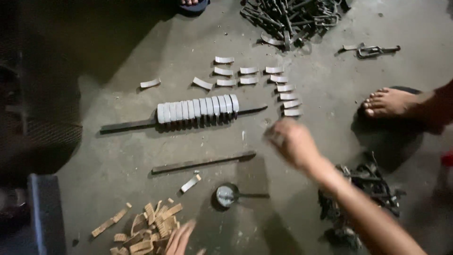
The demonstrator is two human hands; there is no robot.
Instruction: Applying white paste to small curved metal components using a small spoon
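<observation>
Reaching over the floor [118, 165], the blurred right hand [290, 141] looks loosely closed near grey curved pieces [198, 111] racked along a bar; the left hand [179, 238] lies open by the brown strips [151, 226].

Pale grey curved pieces [198, 111] sit in a row on a dark bar [127, 125]. At seven o'clock, tan ridged strips [151, 226]. The floor [118, 160] is mottled grey; black metal parts [290, 19] lie at twelve o'clock.

A bare grey concrete floor [118, 156], stained and scuffed, fills the view. Light falls on its middle, while the left side and upper left corner lie in deep shadow.
</observation>
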